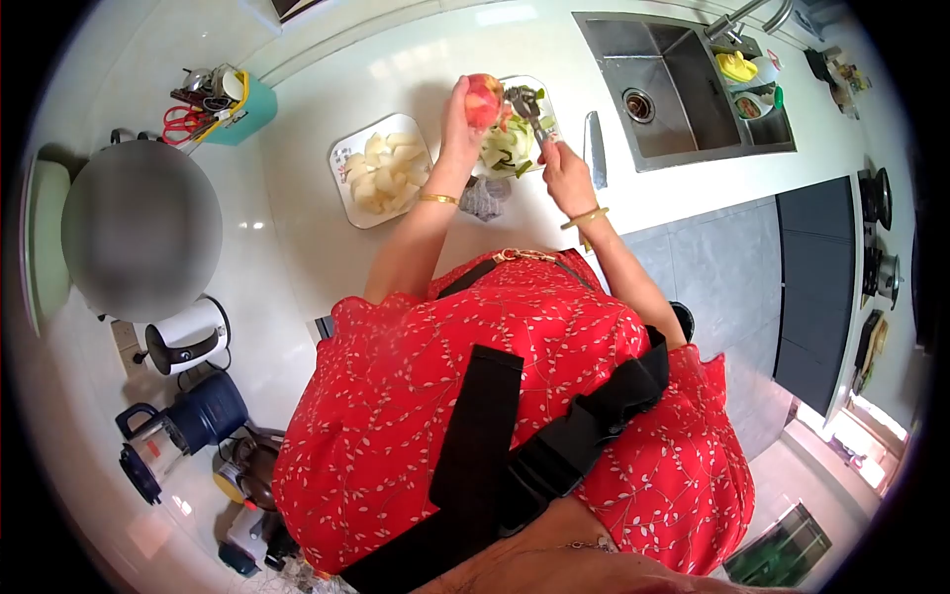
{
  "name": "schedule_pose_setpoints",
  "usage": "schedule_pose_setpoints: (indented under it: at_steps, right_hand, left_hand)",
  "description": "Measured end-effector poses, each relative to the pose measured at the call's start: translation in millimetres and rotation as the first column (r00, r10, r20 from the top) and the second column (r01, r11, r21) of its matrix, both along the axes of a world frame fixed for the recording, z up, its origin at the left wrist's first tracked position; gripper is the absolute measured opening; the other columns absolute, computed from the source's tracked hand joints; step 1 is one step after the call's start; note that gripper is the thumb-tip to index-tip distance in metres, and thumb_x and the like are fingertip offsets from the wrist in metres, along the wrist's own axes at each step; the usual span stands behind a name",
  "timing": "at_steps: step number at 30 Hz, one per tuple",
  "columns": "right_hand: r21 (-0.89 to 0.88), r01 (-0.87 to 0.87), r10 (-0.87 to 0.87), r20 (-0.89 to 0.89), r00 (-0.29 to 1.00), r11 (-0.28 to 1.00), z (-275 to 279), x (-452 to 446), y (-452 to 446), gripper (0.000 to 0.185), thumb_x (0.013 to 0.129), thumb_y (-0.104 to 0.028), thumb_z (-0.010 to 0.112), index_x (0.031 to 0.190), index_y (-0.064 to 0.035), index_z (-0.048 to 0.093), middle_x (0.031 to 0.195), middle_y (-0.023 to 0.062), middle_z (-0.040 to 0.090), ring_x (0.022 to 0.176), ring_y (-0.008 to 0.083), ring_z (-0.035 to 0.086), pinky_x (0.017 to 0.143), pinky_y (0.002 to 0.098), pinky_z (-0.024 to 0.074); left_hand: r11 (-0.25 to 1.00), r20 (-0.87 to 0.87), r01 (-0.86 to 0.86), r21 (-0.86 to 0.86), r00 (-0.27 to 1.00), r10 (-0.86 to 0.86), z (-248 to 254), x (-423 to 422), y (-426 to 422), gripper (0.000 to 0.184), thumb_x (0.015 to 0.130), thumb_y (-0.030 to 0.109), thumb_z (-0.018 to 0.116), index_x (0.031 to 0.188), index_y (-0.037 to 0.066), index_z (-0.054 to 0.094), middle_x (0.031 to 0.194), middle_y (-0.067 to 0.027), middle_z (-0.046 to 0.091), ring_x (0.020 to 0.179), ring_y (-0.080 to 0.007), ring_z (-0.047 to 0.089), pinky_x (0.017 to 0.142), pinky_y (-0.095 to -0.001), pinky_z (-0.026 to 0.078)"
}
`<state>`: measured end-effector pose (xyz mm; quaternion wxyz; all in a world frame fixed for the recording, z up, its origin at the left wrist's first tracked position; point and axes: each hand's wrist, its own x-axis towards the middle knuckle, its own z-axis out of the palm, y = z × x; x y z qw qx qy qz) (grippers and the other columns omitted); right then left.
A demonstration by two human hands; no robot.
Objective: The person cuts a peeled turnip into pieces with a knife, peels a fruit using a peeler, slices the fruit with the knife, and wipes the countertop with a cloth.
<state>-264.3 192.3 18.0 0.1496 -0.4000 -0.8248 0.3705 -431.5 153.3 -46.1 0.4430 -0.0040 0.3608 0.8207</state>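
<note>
My left hand (461,124) is wrapped round a round red-and-yellow fruit (483,101), which looks like a peach or an apple. In my right hand (565,176) is a metal peeler (527,107), gripped by its handle, its head just right of the fruit. Both are over a white plate (547,91) holding green and reddish peelings (507,148). Left of my left forearm, a square white plate (344,156) carries pale cut fruit pieces (384,173). A knife (595,148) lies on the counter to the right of my right hand.
The steel sink (633,69) with its faucet (737,22) lies right of the counter. A crumpled clear plastic bag (483,201) sits below the peelings. At left stand a teal utensil holder (250,111), a round grey object (142,230) and a white kettle (188,337).
</note>
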Motion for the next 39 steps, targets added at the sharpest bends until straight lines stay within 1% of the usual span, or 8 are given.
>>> schedule_pose_setpoints:
  at_steps: [5,8,10,11,25,29,34,39]
  right_hand:
    - [0.149,-0.109,0.108,0.011,0.994,0.983,10.1,-14.2,18.7,0.035,0.090,-0.028,0.042,0.077,0.0034,0.052,0.068,0.0243,0.057,0.066,0.0412,0.056,0.060,0.0461,0.0439]
    - [0.308,-0.118,0.113,0.034,0.993,0.944,-20.5,-10.9,4.8,0.034,0.090,-0.027,0.042,0.077,0.0033,0.049,0.064,0.0283,0.054,0.062,0.0442,0.054,0.056,0.0504,0.0416]
    - [0.203,-0.101,0.101,0.008,0.995,0.974,-30.0,0.7,-15.5,0.032,0.090,-0.026,0.042,0.078,0.0026,0.048,0.064,0.0279,0.053,0.062,0.0448,0.053,0.057,0.0506,0.0414]
    - [0.156,-0.116,0.118,-0.003,0.993,0.981,-37.6,7.8,-22.5,0.031,0.090,-0.026,0.043,0.078,0.0023,0.048,0.064,0.0280,0.053,0.063,0.0451,0.053,0.057,0.0505,0.0414]
    - [-0.184,0.044,-0.047,-0.012,0.999,0.982,4.4,7.4,8.5,0.038,0.090,-0.032,0.041,0.079,0.0002,0.056,0.061,0.0173,0.056,0.057,0.0320,0.057,0.057,0.0387,0.0442]
    - [-0.293,0.050,-0.050,0.007,0.999,0.955,22.7,0.8,13.9,0.040,0.090,-0.033,0.040,0.076,0.0004,0.057,0.058,0.0144,0.055,0.052,0.0279,0.054,0.055,0.0367,0.0433]
    - [-0.131,-0.056,0.059,0.014,0.998,0.990,25.6,-6.9,15.8,0.039,0.090,-0.032,0.040,0.078,0.0011,0.056,0.061,0.0195,0.056,0.057,0.0344,0.056,0.055,0.0393,0.0438]
    - [0.146,-0.038,0.051,-0.085,0.995,0.989,-10.8,-13.1,-4.9,0.034,0.090,-0.027,0.041,0.078,0.0028,0.052,0.067,0.0268,0.055,0.065,0.0441,0.054,0.058,0.0479,0.0428]
  left_hand:
    - [0.994,-0.049,0.012,-0.110,0.999,-0.017,13.2,21.2,-3.6,0.034,0.084,0.041,0.050,0.094,0.009,0.056,0.088,-0.0030,0.061,0.079,-0.0141,0.061,0.067,-0.0262,0.049]
    - [1.000,0.053,-0.011,-0.011,0.999,0.011,4.4,16.2,1.3,0.035,0.083,0.042,0.050,0.097,0.011,0.056,0.090,-0.0027,0.061,0.081,-0.0147,0.060,0.067,-0.0266,0.049]
    - [0.993,0.158,-0.091,0.069,0.984,0.079,8.3,8.2,7.4,0.041,0.082,0.047,0.050,0.102,0.011,0.051,0.096,-0.0049,0.058,0.084,-0.0169,0.057,0.069,-0.0257,0.045]
    - [0.984,0.174,-0.170,-0.045,0.969,0.175,10.7,6.4,8.0,0.044,0.081,0.049,0.050,0.103,0.011,0.050,0.098,-0.0068,0.057,0.082,-0.0178,0.058,0.067,-0.0247,0.045]
    - [0.969,0.114,0.150,0.199,0.978,-0.174,28.2,5.1,-18.3,0.049,0.084,0.052,0.042,0.109,0.010,0.049,0.105,-0.0079,0.056,0.093,-0.0194,0.054,0.064,-0.0290,0.041]
    - [0.956,0.137,0.173,0.237,0.968,-0.209,10.6,1.8,-18.6,0.053,0.079,0.054,0.052,0.110,0.011,0.049,0.108,-0.0105,0.055,0.098,-0.0244,0.054,0.076,-0.0374,0.045]
    - [0.961,0.125,0.210,0.180,0.964,-0.234,27.7,8.8,-24.7,0.054,0.083,0.055,0.042,0.110,0.009,0.049,0.109,-0.0117,0.054,0.096,-0.0241,0.054,0.069,-0.0309,0.045]
    - [0.991,0.209,0.029,0.134,0.976,-0.057,28.3,13.0,-9.3,0.053,0.081,0.056,0.043,0.106,0.010,0.050,0.099,-0.0104,0.057,0.082,-0.0233,0.057,0.067,-0.0304,0.045]
